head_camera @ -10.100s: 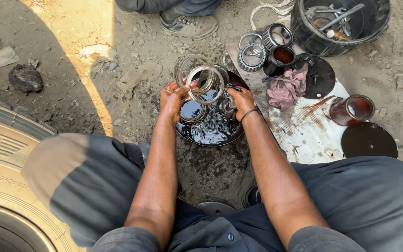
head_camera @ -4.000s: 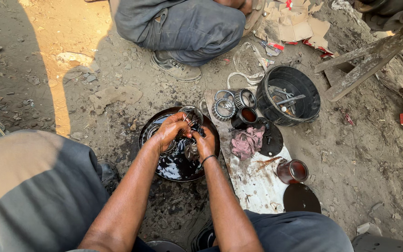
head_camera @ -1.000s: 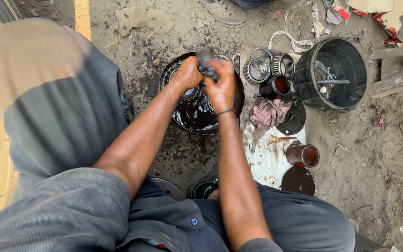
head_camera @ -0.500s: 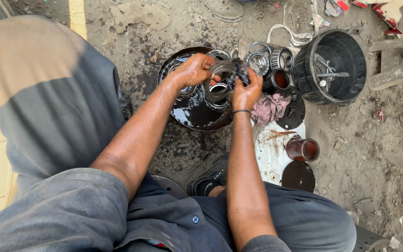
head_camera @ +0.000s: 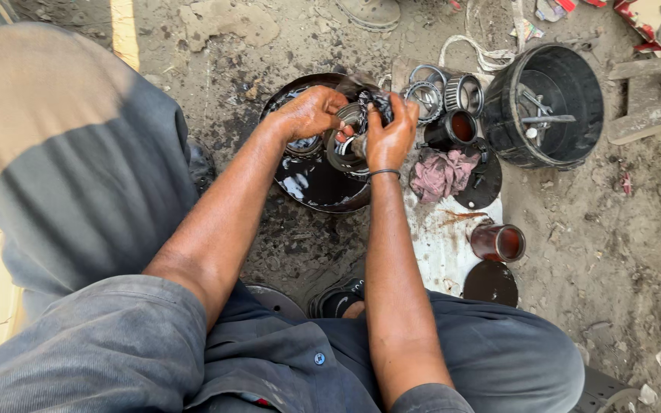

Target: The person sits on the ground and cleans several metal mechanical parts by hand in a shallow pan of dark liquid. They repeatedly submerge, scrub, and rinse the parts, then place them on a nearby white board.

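Over a round black pan of dark oily liquid [head_camera: 311,187], both my hands hold a greasy metal bearing ring [head_camera: 346,145]. My left hand [head_camera: 307,113] grips the ring's left side. My right hand [head_camera: 390,134] grips its right side and also clutches a dark oily rag [head_camera: 372,101] against it. A second metal ring [head_camera: 300,147] lies in the pan under my left hand.
Right of the pan lie cleaned bearing rings [head_camera: 441,88], a small cup of red grease [head_camera: 460,126], a pink rag [head_camera: 441,172], a white sheet [head_camera: 437,245], a red jar [head_camera: 499,242] and a black bucket of tools [head_camera: 548,103]. Another person's shoe [head_camera: 369,11] is at the top.
My hands have lifted the bearing ring slightly off the pan and shifted right. My right hand now presses the rag onto the ring's upper edge.
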